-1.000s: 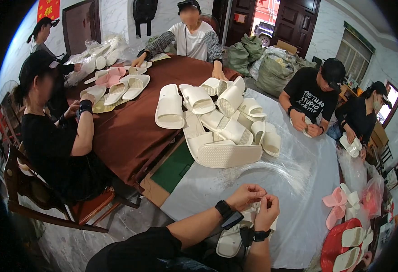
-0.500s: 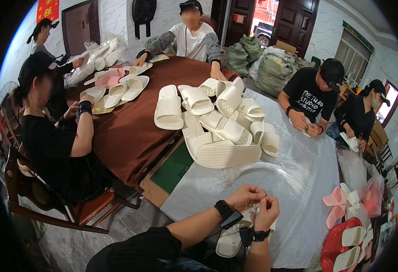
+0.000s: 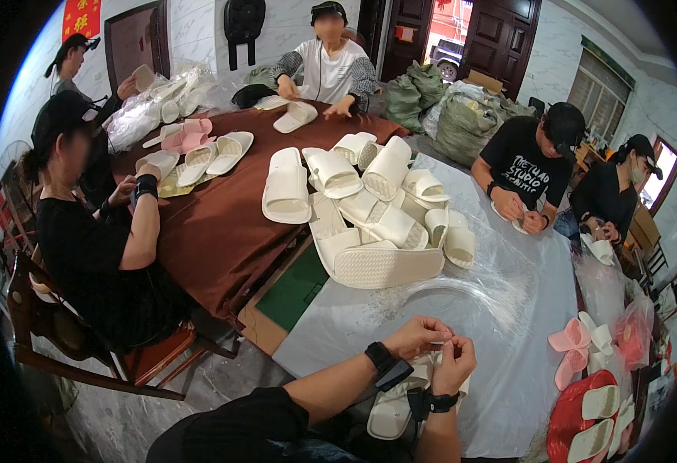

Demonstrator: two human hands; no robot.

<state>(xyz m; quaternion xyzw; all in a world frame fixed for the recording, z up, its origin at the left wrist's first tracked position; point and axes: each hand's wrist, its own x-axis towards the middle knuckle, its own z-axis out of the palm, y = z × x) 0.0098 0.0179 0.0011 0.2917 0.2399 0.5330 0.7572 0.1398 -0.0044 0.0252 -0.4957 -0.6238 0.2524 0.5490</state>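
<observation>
We bring our left hand [image 3: 418, 337] and right hand [image 3: 454, 363] together, fingers pinched narrow on something small, above a white slipper [image 3: 397, 401] at the near table edge, so it rests within reach.

Slipper pile [image 3: 369, 208] on table [image 3: 508, 309], beyond hands [image 3: 435, 351].

Slipper workshop, white slippers [image 3: 369, 208] piled, workers around tables [image 3: 223, 231]
</observation>
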